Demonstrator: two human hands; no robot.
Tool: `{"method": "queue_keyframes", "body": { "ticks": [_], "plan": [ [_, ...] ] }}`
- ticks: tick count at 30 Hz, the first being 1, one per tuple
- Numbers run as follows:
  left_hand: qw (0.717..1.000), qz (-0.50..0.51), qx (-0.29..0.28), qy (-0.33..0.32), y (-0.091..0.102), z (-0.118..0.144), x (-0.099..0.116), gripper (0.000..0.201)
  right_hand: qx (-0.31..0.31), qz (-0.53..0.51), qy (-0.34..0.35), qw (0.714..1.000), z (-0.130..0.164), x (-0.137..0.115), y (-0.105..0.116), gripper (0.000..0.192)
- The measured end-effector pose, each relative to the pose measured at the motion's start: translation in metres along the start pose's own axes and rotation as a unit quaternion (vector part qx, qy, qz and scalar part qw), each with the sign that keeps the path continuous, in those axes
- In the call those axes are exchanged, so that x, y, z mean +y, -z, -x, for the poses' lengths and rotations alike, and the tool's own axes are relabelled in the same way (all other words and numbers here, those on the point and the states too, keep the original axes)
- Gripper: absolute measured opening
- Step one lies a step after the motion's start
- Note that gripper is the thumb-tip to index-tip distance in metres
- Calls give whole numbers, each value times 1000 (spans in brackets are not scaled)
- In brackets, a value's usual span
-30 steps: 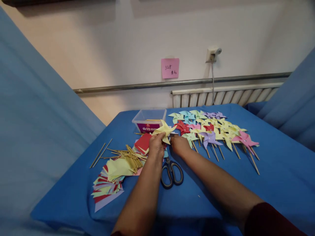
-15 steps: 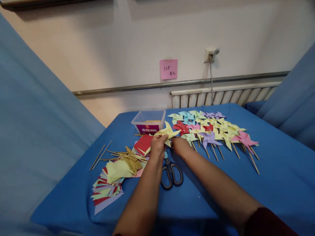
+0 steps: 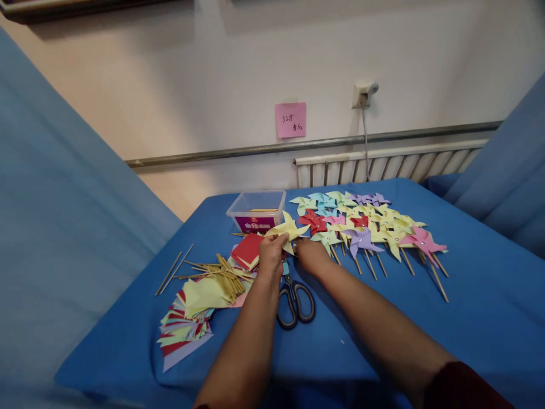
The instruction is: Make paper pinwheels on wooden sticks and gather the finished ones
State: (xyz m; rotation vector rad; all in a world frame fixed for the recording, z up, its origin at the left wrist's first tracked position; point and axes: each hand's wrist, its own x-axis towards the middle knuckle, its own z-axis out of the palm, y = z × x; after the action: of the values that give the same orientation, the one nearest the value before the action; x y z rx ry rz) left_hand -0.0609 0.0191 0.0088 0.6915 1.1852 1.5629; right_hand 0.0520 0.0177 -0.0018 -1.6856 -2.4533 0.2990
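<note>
Pinching the yellow pinwheel (image 3: 288, 231) between fingertips, left hand (image 3: 272, 255) and right hand (image 3: 312, 255) hold it.

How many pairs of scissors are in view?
1. The scissors lie on the blue table between the person's forearms, just below the left hand. Others could be hidden under the paper.

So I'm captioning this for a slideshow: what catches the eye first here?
The spread of colourful paper pinwheels on sticks, far right on the blue table. At centre, the left hand holds a yellow pinwheel and the right hand is at it too, above black scissors.
</note>
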Motion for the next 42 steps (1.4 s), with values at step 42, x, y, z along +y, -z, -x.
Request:
{"method": "queue_keyframes", "body": {
  "ticks": [42],
  "plan": [
    [1000,23,-18,-13,-2,2,6,25,60,-204,-34,977,24,14,-5,19]
  ]
}}
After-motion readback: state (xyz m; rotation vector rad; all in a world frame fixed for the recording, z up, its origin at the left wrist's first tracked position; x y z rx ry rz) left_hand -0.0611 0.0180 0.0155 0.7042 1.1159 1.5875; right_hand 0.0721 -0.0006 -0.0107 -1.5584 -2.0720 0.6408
